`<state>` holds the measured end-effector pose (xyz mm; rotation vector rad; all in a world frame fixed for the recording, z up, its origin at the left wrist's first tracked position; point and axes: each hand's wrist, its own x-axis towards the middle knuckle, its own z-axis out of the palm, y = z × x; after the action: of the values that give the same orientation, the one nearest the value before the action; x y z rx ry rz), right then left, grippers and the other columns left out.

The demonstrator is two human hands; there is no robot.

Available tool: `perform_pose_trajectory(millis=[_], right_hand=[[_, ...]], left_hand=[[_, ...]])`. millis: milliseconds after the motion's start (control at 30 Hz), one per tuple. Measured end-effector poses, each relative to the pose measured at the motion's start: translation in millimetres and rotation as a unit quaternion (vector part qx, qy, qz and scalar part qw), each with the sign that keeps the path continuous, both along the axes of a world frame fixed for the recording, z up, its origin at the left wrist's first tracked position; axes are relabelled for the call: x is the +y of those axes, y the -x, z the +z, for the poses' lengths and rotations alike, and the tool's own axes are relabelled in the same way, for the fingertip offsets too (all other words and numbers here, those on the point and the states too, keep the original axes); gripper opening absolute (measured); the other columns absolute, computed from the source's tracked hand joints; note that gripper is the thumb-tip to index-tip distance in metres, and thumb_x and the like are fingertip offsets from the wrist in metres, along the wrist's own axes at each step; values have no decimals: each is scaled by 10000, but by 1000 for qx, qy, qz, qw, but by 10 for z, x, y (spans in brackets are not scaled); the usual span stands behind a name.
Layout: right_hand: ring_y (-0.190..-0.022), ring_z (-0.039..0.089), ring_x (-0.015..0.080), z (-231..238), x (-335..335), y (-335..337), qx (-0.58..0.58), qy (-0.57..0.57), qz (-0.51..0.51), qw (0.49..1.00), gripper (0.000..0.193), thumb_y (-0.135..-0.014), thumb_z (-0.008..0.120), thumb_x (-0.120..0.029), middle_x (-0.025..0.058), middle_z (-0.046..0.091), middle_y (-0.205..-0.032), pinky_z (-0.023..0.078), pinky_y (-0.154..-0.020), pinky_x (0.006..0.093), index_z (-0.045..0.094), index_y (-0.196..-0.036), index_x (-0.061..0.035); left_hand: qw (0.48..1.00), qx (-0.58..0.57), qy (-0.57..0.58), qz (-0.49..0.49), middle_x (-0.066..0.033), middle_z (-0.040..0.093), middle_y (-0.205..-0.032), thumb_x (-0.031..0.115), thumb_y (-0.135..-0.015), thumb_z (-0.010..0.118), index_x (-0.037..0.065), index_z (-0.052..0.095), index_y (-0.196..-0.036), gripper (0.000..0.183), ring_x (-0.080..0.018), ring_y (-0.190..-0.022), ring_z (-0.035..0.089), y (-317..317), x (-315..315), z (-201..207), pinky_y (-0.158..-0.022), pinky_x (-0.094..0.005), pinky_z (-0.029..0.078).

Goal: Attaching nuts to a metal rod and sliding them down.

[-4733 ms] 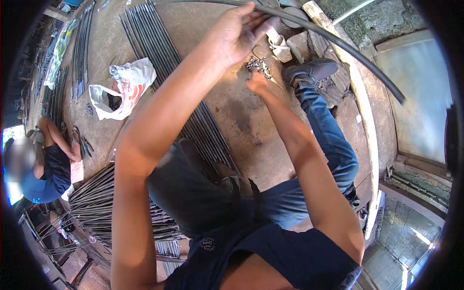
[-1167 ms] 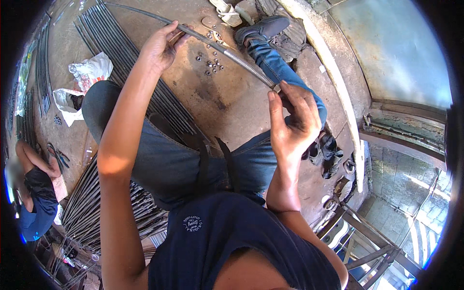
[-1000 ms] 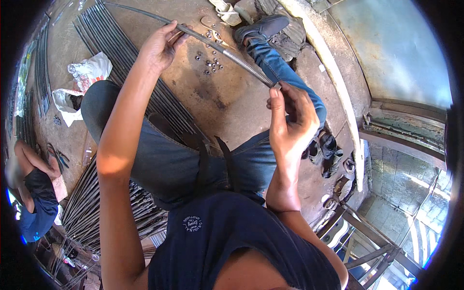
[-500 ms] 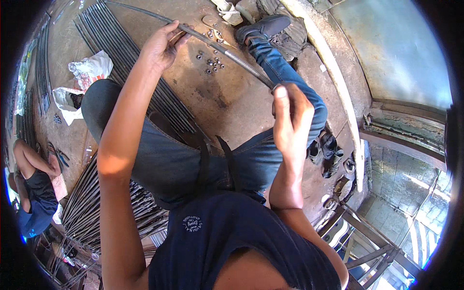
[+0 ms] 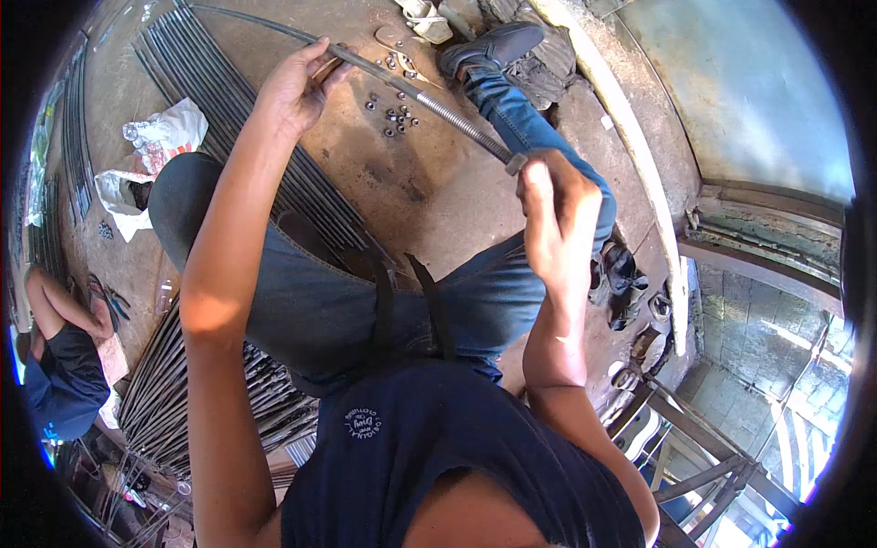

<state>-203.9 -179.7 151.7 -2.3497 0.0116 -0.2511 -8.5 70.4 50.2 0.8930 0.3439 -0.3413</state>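
Observation:
A long dark metal rod [image 5: 370, 66] with a bright threaded end slants across in front of me, over my legs. My left hand [image 5: 294, 93] grips its plain part between thumb and fingers. At the threaded end, my right hand [image 5: 562, 205] is closed round a nut [image 5: 517, 164], part of which shows just past the thumb. The fingers hide the rod's tip. On the floor beyond the rod lie several loose small nuts [image 5: 399, 117].
A row of similar rods [image 5: 306, 183] lies beneath my left arm, with a dense bundle of rods [image 5: 196, 384] nearer. White plastic bags [image 5: 174, 128] sit to the left, past which another person [image 5: 64, 356] is seated. Sandals [image 5: 425, 20] and a pale curved pole [image 5: 630, 146] are beyond my leg.
My right hand has shifted slightly right and turned, and the nut shows more clearly at its fingers. The left hand keeps its hold on the rod, with the view slightly shifted.

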Motion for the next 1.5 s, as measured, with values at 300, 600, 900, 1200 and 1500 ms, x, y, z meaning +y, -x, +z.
perform_pose_trajectory(millis=[300,600,900,1200,1500], right_hand=[[-583,549,131,19,90,-19,-80,-84,-39,992,226,-817,754,-65,78,604,-723,473,-576,286,620,-979,18],[-601,572,158,-52,151,10,-97,-53,-38,993,269,-831,759,-124,92,604,-750,479,-587,279,612,-1003,22],[-624,572,178,-120,-15,-2,31,-42,-7,999,249,-804,739,-55,92,597,-762,480,-619,288,618,-1009,15],[-590,555,137,-42,138,-31,-21,-137,-60,989,291,-801,780,-83,67,592,-701,471,-591,268,618,-1025,10],[-608,579,174,-76,213,-79,-155,-28,-26,987,226,-890,704,-179,105,592,-673,457,-579,298,634,-895,35]], left_hand=[[1000,1,3,-11,-188,572,-1078,108,-954,594,-96,488,-1080,262,-288,-1002,659,-54,-18,-61,-795,-239,630],[1000,17,-6,-6,-187,624,-1130,120,-958,600,-35,534,-1082,210,-244,-1071,649,-21,-2,18,-893,-240,586],[1000,17,-9,6,-188,627,-1121,119,-961,593,-44,518,-1117,239,-247,-1077,647,-11,-11,21,-922,-246,572],[1000,8,-17,3,-193,598,-1128,98,-957,587,-56,511,-1107,228,-279,-1100,636,1,-19,20,-957,-288,568],[1000,-1,-7,-11,-192,580,-1149,99,-952,596,-79,475,-1150,292,-279,-1084,645,5,-16,19,-937,-281,579]])
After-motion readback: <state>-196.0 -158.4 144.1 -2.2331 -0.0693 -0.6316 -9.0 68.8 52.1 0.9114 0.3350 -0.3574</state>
